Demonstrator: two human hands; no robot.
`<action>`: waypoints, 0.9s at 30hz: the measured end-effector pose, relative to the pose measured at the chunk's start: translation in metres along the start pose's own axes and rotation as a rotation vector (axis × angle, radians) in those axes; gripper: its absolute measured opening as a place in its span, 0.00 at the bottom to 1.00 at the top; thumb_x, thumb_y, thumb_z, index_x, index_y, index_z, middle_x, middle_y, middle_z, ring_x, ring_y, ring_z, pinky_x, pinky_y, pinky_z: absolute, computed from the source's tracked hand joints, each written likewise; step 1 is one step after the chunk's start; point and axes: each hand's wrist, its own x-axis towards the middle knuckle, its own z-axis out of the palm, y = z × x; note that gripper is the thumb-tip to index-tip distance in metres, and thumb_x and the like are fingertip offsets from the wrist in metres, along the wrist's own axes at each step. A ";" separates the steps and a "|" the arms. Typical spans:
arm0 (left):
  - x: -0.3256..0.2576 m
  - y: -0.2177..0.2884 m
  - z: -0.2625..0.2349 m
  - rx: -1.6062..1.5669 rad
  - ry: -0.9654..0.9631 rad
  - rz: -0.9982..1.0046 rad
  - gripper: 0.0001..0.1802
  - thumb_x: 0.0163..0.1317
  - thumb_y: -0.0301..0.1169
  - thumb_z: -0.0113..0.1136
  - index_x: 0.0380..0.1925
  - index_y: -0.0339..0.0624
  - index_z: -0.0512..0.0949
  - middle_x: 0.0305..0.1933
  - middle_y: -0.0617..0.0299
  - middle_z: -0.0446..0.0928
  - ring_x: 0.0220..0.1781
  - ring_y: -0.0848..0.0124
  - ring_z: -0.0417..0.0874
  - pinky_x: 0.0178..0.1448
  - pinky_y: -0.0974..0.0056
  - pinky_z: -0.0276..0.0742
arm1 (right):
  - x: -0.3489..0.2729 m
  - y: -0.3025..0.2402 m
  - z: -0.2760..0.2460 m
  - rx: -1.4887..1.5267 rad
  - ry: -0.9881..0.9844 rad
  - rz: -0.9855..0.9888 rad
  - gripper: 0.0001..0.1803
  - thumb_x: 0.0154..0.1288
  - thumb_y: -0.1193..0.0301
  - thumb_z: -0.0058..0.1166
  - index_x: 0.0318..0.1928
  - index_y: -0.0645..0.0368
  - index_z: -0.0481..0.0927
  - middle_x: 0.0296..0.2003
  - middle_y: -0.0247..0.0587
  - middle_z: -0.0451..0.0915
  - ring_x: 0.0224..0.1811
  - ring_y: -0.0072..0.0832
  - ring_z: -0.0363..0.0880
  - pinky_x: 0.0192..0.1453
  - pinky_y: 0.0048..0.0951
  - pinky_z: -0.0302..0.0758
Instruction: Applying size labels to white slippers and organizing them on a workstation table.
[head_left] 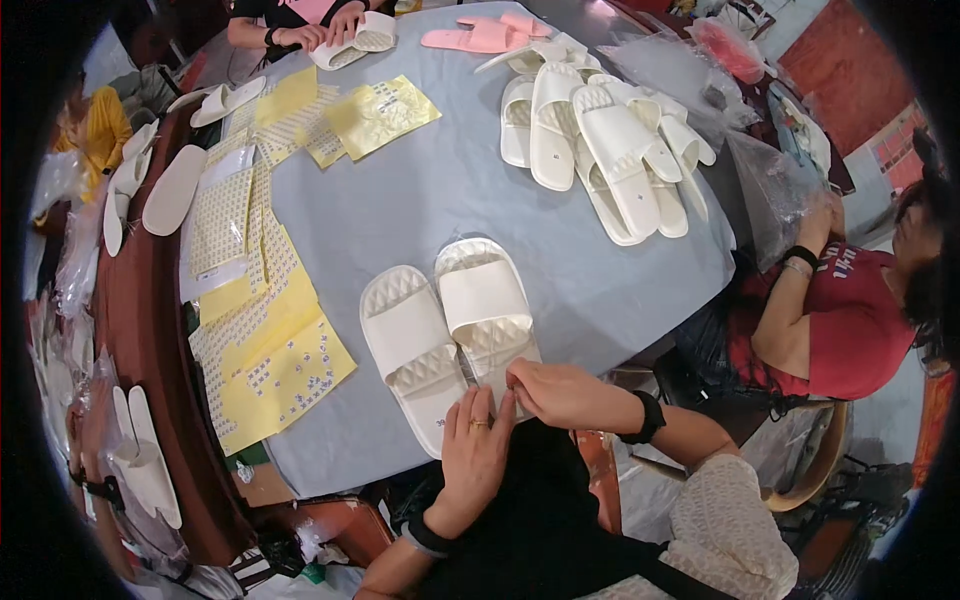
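2 white slippers (487, 302) lie right of the yellow sheet (262, 395): 1 heel marked, the other apparently underway. My right hand (562, 393) pinches, contents indiscernible; my left hand (470, 462), partly open, overlies the heels.

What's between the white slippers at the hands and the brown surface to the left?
Overlapping yellow sticker sheets on the grey tablecloth, with a strip of cloth showing between them and the white slippers; the head view shows this.
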 end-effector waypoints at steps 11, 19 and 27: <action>-0.010 0.007 0.014 0.155 -0.059 0.010 0.24 0.55 0.27 0.52 0.54 0.38 0.69 0.61 0.41 0.62 0.64 0.49 0.65 0.62 0.45 0.64 | 0.007 0.006 0.013 0.010 0.153 0.123 0.07 0.67 0.69 0.46 0.40 0.59 0.66 0.25 0.53 0.76 0.28 0.53 0.75 0.29 0.46 0.70; -0.014 0.007 0.020 0.081 -0.033 -0.003 0.24 0.57 0.31 0.54 0.55 0.37 0.68 0.62 0.39 0.61 0.65 0.47 0.63 0.64 0.46 0.62 | 0.006 0.003 0.009 0.107 0.196 0.115 0.09 0.69 0.68 0.39 0.42 0.60 0.65 0.29 0.57 0.75 0.34 0.55 0.74 0.38 0.49 0.69; -0.009 0.004 0.022 0.249 -0.098 0.018 0.24 0.56 0.31 0.53 0.52 0.32 0.71 0.59 0.43 0.63 0.62 0.50 0.64 0.63 0.49 0.62 | 0.029 -0.018 0.009 -0.223 0.276 -0.185 0.15 0.65 0.65 0.47 0.50 0.56 0.71 0.53 0.57 0.66 0.53 0.51 0.67 0.56 0.43 0.66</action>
